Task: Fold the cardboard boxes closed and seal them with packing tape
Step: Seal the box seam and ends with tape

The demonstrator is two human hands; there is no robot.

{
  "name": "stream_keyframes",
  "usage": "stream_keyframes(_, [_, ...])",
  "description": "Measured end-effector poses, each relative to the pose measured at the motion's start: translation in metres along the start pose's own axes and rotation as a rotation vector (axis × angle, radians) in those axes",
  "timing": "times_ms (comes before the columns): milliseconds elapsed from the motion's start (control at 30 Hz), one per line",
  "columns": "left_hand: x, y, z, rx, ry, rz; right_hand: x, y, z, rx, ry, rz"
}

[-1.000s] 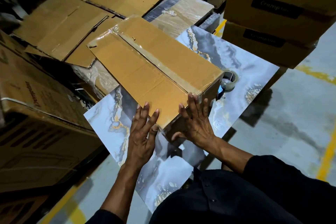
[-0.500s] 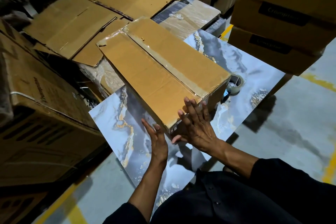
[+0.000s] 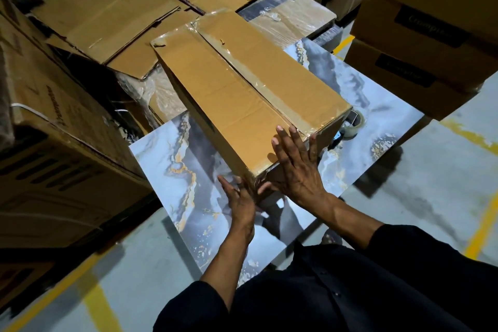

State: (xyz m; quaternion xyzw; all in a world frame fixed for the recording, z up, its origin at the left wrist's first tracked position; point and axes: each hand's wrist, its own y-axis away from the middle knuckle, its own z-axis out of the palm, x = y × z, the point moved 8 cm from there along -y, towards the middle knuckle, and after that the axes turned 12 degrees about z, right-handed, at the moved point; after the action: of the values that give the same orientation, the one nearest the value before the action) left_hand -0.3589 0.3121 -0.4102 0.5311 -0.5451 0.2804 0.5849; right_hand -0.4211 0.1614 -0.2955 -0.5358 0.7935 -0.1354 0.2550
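A long brown cardboard box [image 3: 242, 83] lies closed on a marble-patterned slab [image 3: 167, 164], with clear packing tape along its top seam. My right hand [image 3: 296, 167] presses flat with straight fingers on the box's near end, over the tape edge. My left hand [image 3: 239, 197] touches the lower near corner of the box from the left, fingers straight. A roll of clear packing tape [image 3: 353, 122] sits on the slab just behind the box's right near corner, partly hidden.
Flattened cardboard sheets [image 3: 113, 11] are piled behind the box. A large printed carton [image 3: 48, 121] stands at the left. Stacked cartons [image 3: 423, 35] fill the upper right. Grey floor with yellow lines [image 3: 479, 224] lies around the slab.
My left hand came off the box's top and dropped to its lower near corner. My right hand stayed on the near end. The view shifted slightly.
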Motion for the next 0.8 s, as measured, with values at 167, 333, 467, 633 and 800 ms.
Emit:
stream_keyframes(167, [0.022,0.004,0.012,0.004,0.136,0.011,-0.004,-0.002,-0.004,-0.026,-0.013,0.016])
stream_keyframes(333, [-0.056,-0.022,0.016,0.015,0.013,-0.090,0.001,0.002,0.002,-0.017,0.045,-0.022])
stream_keyframes(467, [0.000,-0.009,-0.014,0.187,-0.022,-0.072,0.001,0.003,-0.010,-0.036,-0.003,-0.027])
stream_keyframes(633, [0.097,-0.019,-0.024,0.253,0.156,0.272,0.019,-0.042,-0.038,0.031,0.026,0.078])
stream_keyframes(800, [0.144,-0.028,-0.001,0.156,0.101,0.356,0.034,-0.043,-0.021,-0.049,0.054,0.130])
